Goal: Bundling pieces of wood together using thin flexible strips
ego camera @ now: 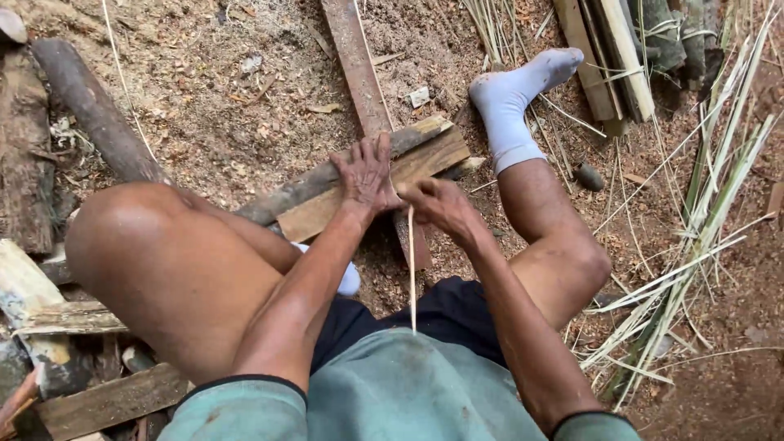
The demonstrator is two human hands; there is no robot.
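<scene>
Head view: nearest you, thin pale bamboo strip (412, 278) runs from your lap up to both hands, straight, narrow. R hand (441, 204) pinches its top end w/ fingers closed. L hand (365, 173) lies fingers spread, pressing down on wood block (425, 159), touching R hand. Beyond: reddish plank (355, 61) under the block, white-socked foot (514, 102), dark log (94, 110) far left. Split bamboo strips (694, 245) piled right. Sawdust ground (220, 98) all round.
</scene>
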